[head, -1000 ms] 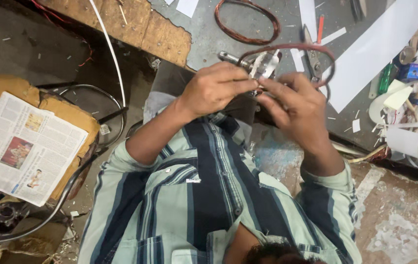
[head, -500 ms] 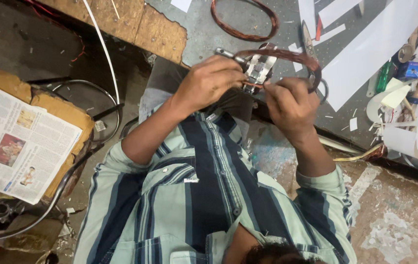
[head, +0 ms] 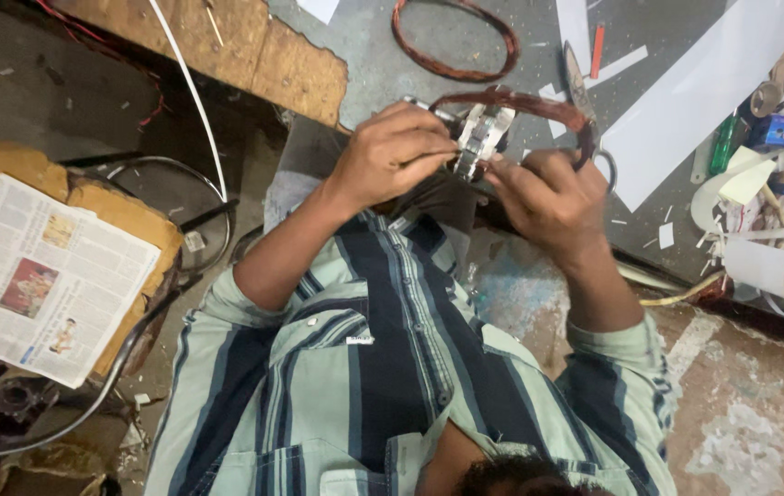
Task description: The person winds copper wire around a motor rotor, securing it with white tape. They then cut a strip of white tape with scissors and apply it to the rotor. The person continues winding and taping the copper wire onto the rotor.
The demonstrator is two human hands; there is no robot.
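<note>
Both hands meet in front of my striped shirt over a small ribbed metal core (head: 481, 138). My left hand (head: 390, 158) grips the core from the left, fingers curled around it. A loop of brown copper wire coil (head: 546, 104) runs from the core out to the right. My right hand (head: 548, 197) pinches the coil where it meets the core's lower edge, and the loop arcs over its knuckles. The underside of the core is hidden by my fingers.
A second copper wire coil (head: 452, 41) lies on the grey floor beyond my hands. Scissors (head: 583, 87) and white paper sheets (head: 709, 87) lie at the right, with clutter of tape and small tools (head: 778, 138). A newspaper (head: 43, 276) rests on cardboard at the left, by a wooden board (head: 227, 46).
My right hand has drawn back toward my body and regripped at the core's lower edge. The coil loop now sits flatter to the right. My left hand keeps its hold.
</note>
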